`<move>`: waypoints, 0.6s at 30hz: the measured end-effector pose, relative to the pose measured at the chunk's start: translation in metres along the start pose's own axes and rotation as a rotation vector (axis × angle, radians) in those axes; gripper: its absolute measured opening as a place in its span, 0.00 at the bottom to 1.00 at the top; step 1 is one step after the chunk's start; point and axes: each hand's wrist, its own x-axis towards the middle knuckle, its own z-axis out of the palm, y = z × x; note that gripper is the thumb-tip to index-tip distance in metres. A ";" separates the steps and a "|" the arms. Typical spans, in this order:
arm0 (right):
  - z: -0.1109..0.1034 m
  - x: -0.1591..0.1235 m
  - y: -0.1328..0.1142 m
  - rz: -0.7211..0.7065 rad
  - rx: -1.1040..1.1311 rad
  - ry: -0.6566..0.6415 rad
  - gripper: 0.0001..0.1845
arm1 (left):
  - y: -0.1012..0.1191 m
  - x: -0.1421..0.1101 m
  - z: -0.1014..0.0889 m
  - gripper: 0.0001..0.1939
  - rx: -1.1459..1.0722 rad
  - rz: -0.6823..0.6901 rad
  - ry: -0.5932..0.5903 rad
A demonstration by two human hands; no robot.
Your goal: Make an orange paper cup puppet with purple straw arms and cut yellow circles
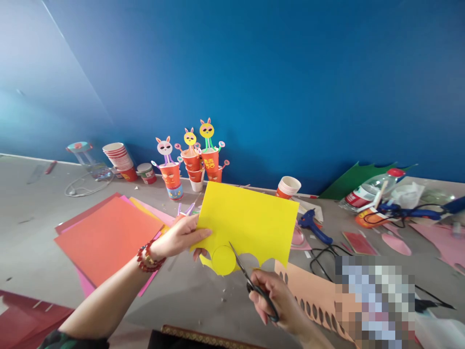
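Observation:
A yellow sheet of paper (250,218) is held up over the table, gripped at its left edge by my left hand (185,236), thumb on top and fingers beneath. Rounded bites are cut out along its lower edge, and a circle (224,260) is outlined at the lower left, still joined to the sheet. My right hand (271,295) is closed around the handles of black-handled scissors (242,264). Their blades lie against the paper at the circle's right side, pointing up and left. How far the blades are parted is hard to see.
Stacked orange and pink paper (109,237) lies at left. Cups with paper rabbit figures (170,174) stand by the blue wall, near a cup stack (118,160). At right are a blue glue gun (314,225), a bottle (374,189), a cord, and peach paper with cut-outs (319,300).

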 end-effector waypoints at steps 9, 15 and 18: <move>0.000 0.002 0.006 0.005 0.017 0.015 0.28 | 0.000 0.003 -0.007 0.14 0.038 -0.029 -0.057; 0.000 0.002 0.000 0.024 0.077 -0.005 0.29 | 0.006 0.007 -0.008 0.15 0.062 -0.077 -0.097; 0.000 0.003 0.001 0.053 0.126 -0.007 0.29 | 0.007 0.009 -0.009 0.16 0.072 -0.085 -0.115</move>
